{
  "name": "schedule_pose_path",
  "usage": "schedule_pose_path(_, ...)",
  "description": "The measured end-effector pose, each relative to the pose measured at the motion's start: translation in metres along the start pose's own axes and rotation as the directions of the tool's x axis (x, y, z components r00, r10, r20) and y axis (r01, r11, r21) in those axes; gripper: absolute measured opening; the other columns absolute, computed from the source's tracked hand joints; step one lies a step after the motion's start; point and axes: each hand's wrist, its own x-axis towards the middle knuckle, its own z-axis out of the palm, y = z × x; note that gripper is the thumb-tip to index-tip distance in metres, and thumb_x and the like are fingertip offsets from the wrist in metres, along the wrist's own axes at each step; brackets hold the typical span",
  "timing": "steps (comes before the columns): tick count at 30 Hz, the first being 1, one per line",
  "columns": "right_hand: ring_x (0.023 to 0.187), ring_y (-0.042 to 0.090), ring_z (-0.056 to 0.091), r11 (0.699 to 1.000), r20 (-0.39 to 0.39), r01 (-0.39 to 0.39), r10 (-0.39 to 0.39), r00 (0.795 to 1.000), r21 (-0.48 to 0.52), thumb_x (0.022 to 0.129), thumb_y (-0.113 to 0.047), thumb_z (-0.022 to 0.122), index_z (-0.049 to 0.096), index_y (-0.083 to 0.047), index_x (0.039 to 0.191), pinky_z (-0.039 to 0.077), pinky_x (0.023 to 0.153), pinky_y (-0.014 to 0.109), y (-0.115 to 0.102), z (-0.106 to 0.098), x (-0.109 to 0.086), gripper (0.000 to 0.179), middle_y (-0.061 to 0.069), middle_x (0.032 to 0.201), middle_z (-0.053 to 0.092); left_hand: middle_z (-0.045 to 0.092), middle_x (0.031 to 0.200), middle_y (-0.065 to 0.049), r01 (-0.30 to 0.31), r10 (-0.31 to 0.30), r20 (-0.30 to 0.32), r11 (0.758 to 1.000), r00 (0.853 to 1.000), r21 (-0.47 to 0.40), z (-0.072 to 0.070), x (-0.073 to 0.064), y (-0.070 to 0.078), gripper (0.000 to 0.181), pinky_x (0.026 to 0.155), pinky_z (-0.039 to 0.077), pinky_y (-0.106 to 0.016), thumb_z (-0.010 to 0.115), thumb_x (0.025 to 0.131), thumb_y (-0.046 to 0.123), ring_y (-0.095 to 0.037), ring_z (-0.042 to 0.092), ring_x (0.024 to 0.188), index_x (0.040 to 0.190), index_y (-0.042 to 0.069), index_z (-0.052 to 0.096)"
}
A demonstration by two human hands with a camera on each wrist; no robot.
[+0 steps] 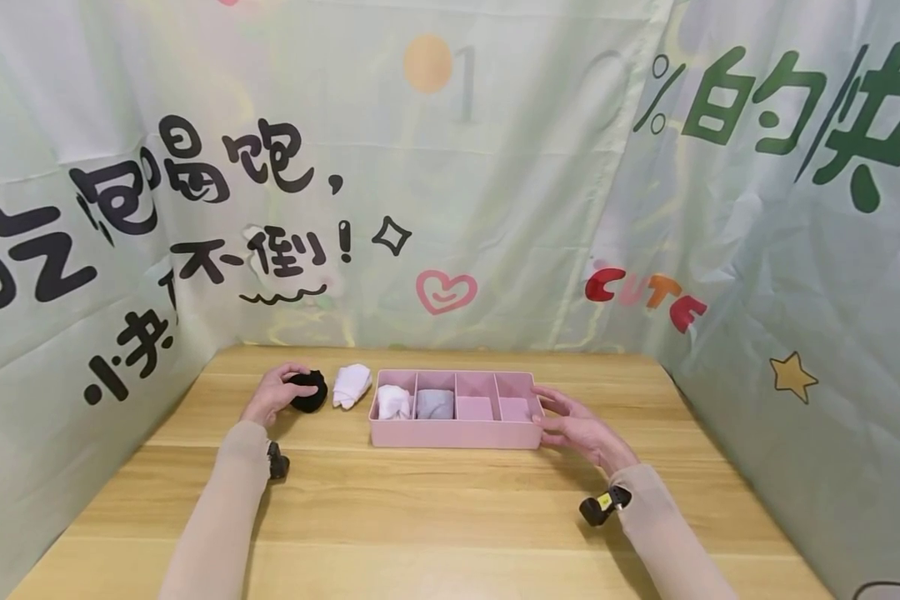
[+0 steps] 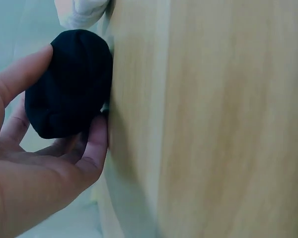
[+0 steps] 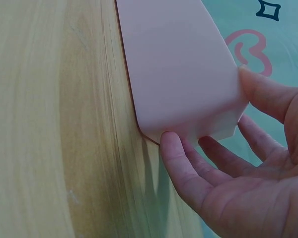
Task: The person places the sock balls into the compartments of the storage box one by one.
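In the head view my left hand (image 1: 273, 393) holds a black rolled sock (image 1: 309, 392) over the left part of the table. The left wrist view shows the thumb on one side of the black bundle (image 2: 72, 84) and fingers on the other. Next to it on the table lies a white rolled sock (image 1: 352, 386). My right hand (image 1: 581, 427) holds the right end of a pink divided box (image 1: 457, 434), thumb and bent fingers at its corners. Inside the box, a white bundle (image 1: 393, 402) fills the leftmost compartment and a grey bundle (image 1: 436, 404) the second.
The box's two right compartments (image 1: 476, 407) show bare floors. Both hands work above a wooden table (image 1: 420, 517). Printed cloth curtains (image 1: 510, 208) enclose its back and sides. A small black camera sits on each wrist.
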Motion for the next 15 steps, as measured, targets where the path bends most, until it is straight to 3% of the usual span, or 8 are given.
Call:
schedule_pose_path(7, 0.136, 0.039, 0.040, 1.000, 0.002, -0.001, 0.001, 1.000, -0.004, 0.097, -0.005, 0.058, 0.021, -0.009, 0.156, 0.049, 0.100, 0.042, 0.0015, -0.0013, -0.0017, 0.070, 0.025, 0.161, 0.012, 0.048, 0.137, -0.029, -0.007, 0.007, 0.006, 0.999, 1.000, 0.054, -0.0018, -0.0047, 0.0014, 0.035, 0.078, 0.044, -0.025, 0.076, 0.083, 0.009, -0.035, 0.049, 0.115, 0.106, -0.001, 0.051)
schedule_pose_path(12, 0.127, 0.029, 0.049, 1.000, 0.006, -0.001, 0.001, 1.000, -0.011, 0.097, -0.005, 0.057, 0.020, -0.010, 0.157, 0.049, 0.100, 0.041, 0.0005, -0.0015, -0.0004, 0.070, 0.025, 0.161, 0.012, 0.045, 0.138, -0.032, -0.004, 0.004, -0.001, 0.998, 1.000, 0.069, -0.0060, -0.0075, 0.0020, 0.030, 0.091, 0.041, -0.036, 0.076, 0.084, 0.009, -0.039, 0.044, 0.122, 0.098, 0.001, 0.051)
schedule_pose_path(15, 0.124, 0.026, 0.051, 1.000, 0.008, 0.006, -0.006, 1.000, -0.001, 0.097, -0.005, 0.058, 0.021, -0.010, 0.156, 0.050, 0.100, 0.041, 0.0003, -0.0007, -0.0002, 0.070, 0.026, 0.161, 0.013, 0.045, 0.139, -0.031, -0.007, 0.008, -0.018, 0.998, 1.000, 0.067, -0.0073, -0.0081, 0.0016, 0.028, 0.094, 0.040, -0.036, 0.076, 0.083, 0.009, -0.039, 0.042, 0.126, 0.095, 0.003, 0.052)
